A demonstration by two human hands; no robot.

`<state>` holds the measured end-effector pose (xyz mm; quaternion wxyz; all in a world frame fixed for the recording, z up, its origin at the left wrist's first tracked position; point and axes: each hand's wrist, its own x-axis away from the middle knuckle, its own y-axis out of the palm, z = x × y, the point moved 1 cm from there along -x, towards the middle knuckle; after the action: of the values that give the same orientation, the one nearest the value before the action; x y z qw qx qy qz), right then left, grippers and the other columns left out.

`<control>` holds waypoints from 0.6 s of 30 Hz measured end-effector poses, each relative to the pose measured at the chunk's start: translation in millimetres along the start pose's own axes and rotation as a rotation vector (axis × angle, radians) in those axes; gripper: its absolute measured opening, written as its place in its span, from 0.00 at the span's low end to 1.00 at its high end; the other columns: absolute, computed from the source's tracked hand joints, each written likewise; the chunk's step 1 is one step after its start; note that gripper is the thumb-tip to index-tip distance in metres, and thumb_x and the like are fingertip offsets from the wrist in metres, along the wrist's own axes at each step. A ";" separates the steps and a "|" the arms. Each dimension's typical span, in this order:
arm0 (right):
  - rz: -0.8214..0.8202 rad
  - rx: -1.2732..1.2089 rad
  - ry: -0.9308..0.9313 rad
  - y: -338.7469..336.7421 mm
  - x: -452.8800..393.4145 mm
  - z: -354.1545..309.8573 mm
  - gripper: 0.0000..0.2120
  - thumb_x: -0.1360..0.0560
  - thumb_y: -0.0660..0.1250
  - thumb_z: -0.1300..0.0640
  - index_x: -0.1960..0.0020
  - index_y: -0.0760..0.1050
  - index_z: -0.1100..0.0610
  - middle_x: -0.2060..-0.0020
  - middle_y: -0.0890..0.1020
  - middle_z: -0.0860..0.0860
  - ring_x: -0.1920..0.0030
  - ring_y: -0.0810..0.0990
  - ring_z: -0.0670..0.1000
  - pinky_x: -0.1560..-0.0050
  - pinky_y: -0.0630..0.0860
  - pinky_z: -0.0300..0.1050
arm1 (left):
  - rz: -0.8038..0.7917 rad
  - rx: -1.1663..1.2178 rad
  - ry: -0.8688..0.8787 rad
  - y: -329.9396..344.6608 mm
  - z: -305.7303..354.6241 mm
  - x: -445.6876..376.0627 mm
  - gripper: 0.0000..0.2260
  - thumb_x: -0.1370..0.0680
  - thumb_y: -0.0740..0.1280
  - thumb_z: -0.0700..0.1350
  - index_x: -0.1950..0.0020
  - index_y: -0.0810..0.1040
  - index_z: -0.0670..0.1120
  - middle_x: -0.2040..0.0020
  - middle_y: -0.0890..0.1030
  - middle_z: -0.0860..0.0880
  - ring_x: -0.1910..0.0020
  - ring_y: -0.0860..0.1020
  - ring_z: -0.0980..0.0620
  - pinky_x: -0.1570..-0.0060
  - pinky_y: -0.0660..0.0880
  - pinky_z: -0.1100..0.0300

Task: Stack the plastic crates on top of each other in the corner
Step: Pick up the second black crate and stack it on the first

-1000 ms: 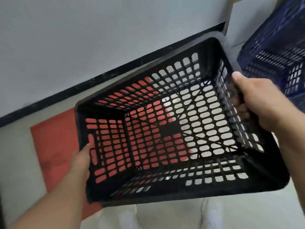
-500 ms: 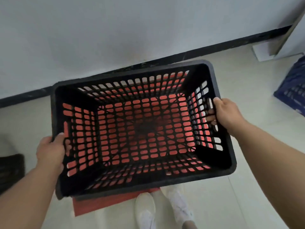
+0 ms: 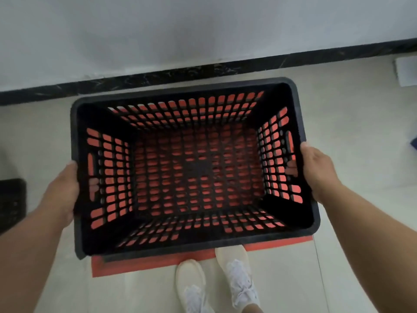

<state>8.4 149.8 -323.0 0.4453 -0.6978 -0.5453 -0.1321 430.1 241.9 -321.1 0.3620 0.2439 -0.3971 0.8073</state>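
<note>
We hold a black plastic crate (image 3: 194, 170) in both hands above a red mat (image 3: 158, 264) on the pale tiled floor (image 3: 352, 136), its open top facing up at us and its long sides running left to right. Our left hand (image 3: 64, 190) grasps the left short wall at the rim, its fingers (image 3: 93, 185) curled through the handle slot so that they show inside the crate; our right hand (image 3: 316, 170) grasps the right short wall the same way, with its fingers (image 3: 291, 168) visible through the slot on that side. The red of the mat shows through the slotted walls and the bottom grid of the crate, and a strip of the mat sticks out past the near edge. Whether the crate's base touches the mat we cannot tell. The far side of the crate lies near the black skirting board (image 3: 203, 73) at the foot of the white wall (image 3: 180, 28). Our two white shoes (image 3: 239, 281) stand at the near edge of the mat. At the left edge part of another dark crate (image 3: 11, 202) sits on the floor
</note>
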 end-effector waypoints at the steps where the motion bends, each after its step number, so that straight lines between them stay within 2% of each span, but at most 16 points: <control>1: 0.007 -0.018 0.002 -0.3 0.1 -0.9 0.18 0.20 0.53 0.50 0.48 0.76 0.61 0.63 0.79 0.56 0.65 0.79 0.54 0.59 0.77 0.47 | -0.004 -0.003 -0.012 0.6 3.0 0.0 0.16 0.19 0.50 0.55 0.58 0.73 0.51 0.59 0.77 0.43 0.63 0.74 0.49 0.62 0.71 0.56; 4: 0.057 -0.021 -0.032 -3.8 -9.4 -8.6 0.17 0.20 0.55 0.50 0.49 0.76 0.62 0.62 0.80 0.57 0.62 0.78 0.57 0.52 0.78 0.55 | -0.028 -0.024 -0.030 1.4 -1.7 -0.5 0.17 0.19 0.51 0.56 0.56 0.74 0.49 0.62 0.77 0.43 0.65 0.74 0.47 0.62 0.72 0.55; 8: -0.023 -0.015 -0.020 -4.9 -15.3 -5.8 0.16 0.21 0.53 0.49 0.53 0.76 0.56 0.60 0.83 0.58 0.62 0.80 0.56 0.59 0.76 0.48 | -0.066 0.085 -0.064 3.0 -21.7 -3.4 0.20 0.19 0.49 0.59 0.52 0.75 0.49 0.60 0.80 0.43 0.62 0.77 0.48 0.59 0.75 0.56; 11: -0.060 -0.041 -0.034 -5.1 -15.2 0.2 0.16 0.20 0.52 0.49 0.53 0.76 0.54 0.62 0.82 0.56 0.64 0.80 0.54 0.63 0.75 0.45 | -0.095 0.182 -0.121 1.0 -28.6 -6.6 0.20 0.20 0.50 0.60 0.51 0.76 0.50 0.65 0.83 0.48 0.68 0.80 0.54 0.67 0.77 0.63; 13: -0.035 -0.062 -0.033 -4.6 -15.0 1.2 0.17 0.20 0.53 0.49 0.52 0.77 0.57 0.64 0.81 0.55 0.67 0.78 0.52 0.64 0.74 0.44 | -0.111 0.220 -0.108 -4.1 -32.8 -5.9 0.19 0.20 0.52 0.58 0.50 0.77 0.49 0.69 0.83 0.51 0.73 0.79 0.57 0.72 0.76 0.67; 18: 0.083 -0.018 -0.035 1.4 -20.9 5.8 0.21 0.25 0.54 0.49 0.50 0.78 0.62 0.69 0.77 0.53 0.69 0.73 0.54 0.59 0.73 0.53 | -0.057 0.159 -0.036 -4.9 -38.9 -6.4 0.18 0.20 0.53 0.58 0.54 0.78 0.50 0.73 0.78 0.55 0.73 0.73 0.56 0.66 0.72 0.60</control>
<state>0.1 140.8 -341.0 0.4346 -0.7259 -0.5224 -0.1062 433.7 273.3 -345.2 0.3570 0.2974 -0.3311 0.8212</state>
